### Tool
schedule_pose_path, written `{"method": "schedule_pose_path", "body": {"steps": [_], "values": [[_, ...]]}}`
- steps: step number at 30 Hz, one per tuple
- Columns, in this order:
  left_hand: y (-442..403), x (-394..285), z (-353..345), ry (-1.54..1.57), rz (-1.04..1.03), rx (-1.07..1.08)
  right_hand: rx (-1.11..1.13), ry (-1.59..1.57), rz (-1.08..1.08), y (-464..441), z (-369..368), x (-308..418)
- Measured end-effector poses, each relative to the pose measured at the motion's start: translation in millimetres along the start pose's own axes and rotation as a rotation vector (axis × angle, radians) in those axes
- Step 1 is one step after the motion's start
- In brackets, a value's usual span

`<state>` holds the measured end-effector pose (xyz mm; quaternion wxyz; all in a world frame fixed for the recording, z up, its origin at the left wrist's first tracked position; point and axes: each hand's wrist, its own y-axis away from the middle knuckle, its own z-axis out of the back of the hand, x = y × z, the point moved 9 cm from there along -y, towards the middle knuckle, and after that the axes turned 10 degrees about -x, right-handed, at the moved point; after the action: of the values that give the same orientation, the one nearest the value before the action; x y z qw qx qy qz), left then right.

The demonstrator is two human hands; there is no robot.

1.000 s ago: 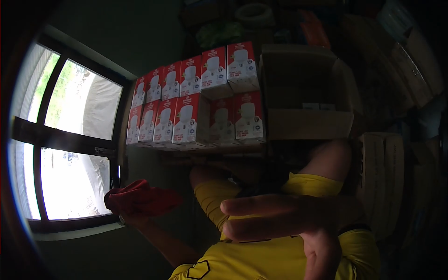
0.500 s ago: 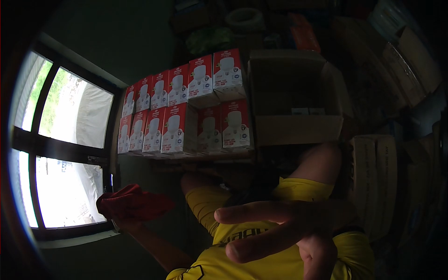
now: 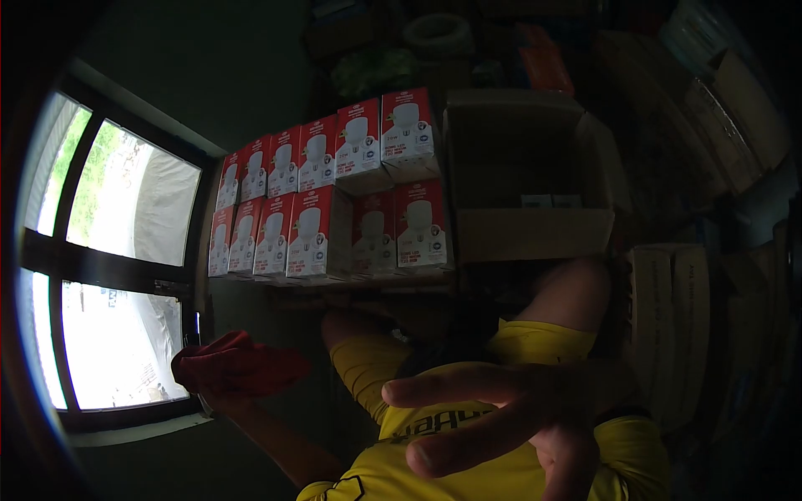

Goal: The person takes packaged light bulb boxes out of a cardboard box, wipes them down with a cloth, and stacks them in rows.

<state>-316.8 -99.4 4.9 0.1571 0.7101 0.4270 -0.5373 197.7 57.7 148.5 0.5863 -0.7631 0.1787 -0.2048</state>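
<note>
A dark red cloth (image 3: 238,367) hangs bunched over my left hand (image 3: 219,402), near the window at the left. The cloth covers most of the fingers, and the hand appears closed on it. Close to the camera, my right hand (image 3: 535,409) is raised in front of the yellow shirt, holding nothing. Two of its fingers point left, spread apart, and the thumb angles down. Ahead, two rows of red and white LED bulb boxes (image 3: 311,232) stand stacked. Beside them is an open cardboard carton (image 3: 535,234) with a couple of small pale box tops (image 3: 551,201) low inside.
A bright window (image 3: 125,192) with a dark frame borders the left. Cardboard boxes (image 3: 668,326) stand at my right, with more cartons (image 3: 668,125) behind in shadow. A pale ring-shaped roll (image 3: 439,35) and an orange package (image 3: 545,58) lie at the back. My bare knees flank the middle.
The view has shifted very slightly. Both hands keep almost the same pose, and the boxes and carton stay where they were.
</note>
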Motion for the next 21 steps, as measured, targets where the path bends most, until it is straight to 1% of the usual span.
{"method": "schedule_pose_path", "body": {"steps": [3,8,11,14,18,21], "values": [[1.1,-1.2,0.0,0.0,-0.007,-0.012,-0.001,-0.027,-0.026,-2.0,-2.9,-3.5],[0.2,-3.4,-2.3,-0.013,-0.01,-0.024,-0.139,-0.083,-0.077,-7.6,-6.3,-4.0],[0.5,-2.5,-6.3,-0.017,-0.007,-0.024,-0.127,-0.099,-0.121,-12.8,-4.7,-4.4],[0.6,-2.8,-7.2,-0.012,-0.009,-0.032,-0.073,-0.058,-0.108,-17.6,2.5,-0.2],[1.3,-2.8,-9.1,-0.011,-0.009,-0.039,-0.075,-0.011,-0.07,-10.9,7.4,-1.2],[1.3,-3.5,-9.6,-0.002,-0.01,-0.044,-0.168,0.038,-0.002,-9.0,4.9,-5.4]]}}
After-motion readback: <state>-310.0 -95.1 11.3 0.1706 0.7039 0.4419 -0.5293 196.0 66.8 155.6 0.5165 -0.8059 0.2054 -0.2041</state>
